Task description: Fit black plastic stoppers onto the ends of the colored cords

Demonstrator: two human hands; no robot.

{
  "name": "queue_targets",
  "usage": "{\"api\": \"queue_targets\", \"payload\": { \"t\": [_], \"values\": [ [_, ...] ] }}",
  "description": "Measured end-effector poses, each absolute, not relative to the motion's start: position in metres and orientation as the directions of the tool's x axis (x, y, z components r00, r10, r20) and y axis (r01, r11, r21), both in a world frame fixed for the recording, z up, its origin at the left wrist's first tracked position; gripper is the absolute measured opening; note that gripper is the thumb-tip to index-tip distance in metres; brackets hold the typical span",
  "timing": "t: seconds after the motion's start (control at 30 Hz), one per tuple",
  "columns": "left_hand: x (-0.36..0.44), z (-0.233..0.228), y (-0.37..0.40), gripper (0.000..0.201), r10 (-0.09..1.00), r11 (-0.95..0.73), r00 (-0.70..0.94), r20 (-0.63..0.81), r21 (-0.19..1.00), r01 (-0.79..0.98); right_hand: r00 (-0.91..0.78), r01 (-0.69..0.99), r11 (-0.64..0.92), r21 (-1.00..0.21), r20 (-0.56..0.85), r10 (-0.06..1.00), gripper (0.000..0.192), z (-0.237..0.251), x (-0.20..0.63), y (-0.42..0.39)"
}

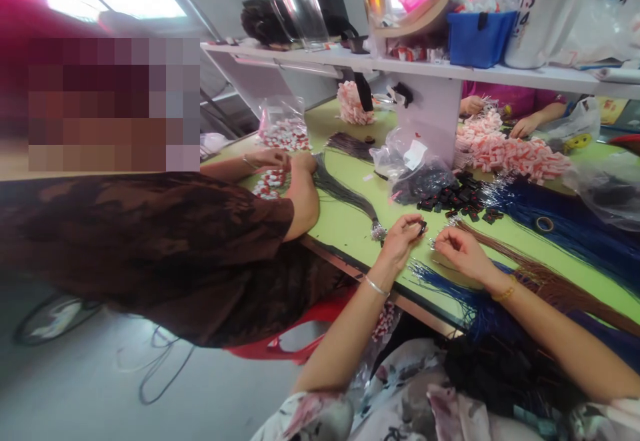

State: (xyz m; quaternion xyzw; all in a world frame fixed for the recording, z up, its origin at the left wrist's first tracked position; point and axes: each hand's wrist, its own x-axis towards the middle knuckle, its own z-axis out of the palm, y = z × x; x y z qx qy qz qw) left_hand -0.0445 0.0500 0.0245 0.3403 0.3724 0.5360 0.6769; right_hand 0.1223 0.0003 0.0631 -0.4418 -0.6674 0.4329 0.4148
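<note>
Head view: left hand [403, 237] pinches a small black clip [423, 227] at centre frame; right hand [460, 251], fingers curled, grips thin wire. Behind, a clear bag [415, 171] holds black clips; upper right, a blue bin [477, 39] sits packed on the shelf [550, 79].

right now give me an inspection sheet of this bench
surface: green table, crowded.
job's things: small black connector pinched in left hand; right hand pinches a thin wire end; blue wire bundle beneath the hands.
clutter: black connector pile, pink-white connector heap, plastic bags.
grippers: both hands closed in pinches.
cables: brown wire bundle, grey wire bundle.
surroundings: co-worker's arm at left, white shelf with blue bin.
</note>
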Motion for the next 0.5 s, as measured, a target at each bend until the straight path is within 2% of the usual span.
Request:
{"api": "queue_targets", "payload": {
  "t": [0.13,0.3,0.5],
  "values": [
    [-0.042,0.027,0.023,0.033,0.936,0.337,0.286,-0.203,0.746,-0.574,-0.253,0.275,0.241,-0.931,0.172,0.952,0.014,0.067,0.12,-0.002],
    [-0.037,0.025,0.005,0.025,0.901,0.427,0.368,-0.231,0.624,-0.654,-0.197,0.449,0.296,-0.843,0.23,0.953,0.011,0.061,0.124,-0.009],
    [-0.034,0.025,-0.001,0.022,0.9,0.428,0.383,-0.209,0.591,-0.683,-0.199,0.528,0.394,-0.752,0.342,0.918,0.007,0.054,0.127,-0.014]
  ]
}}
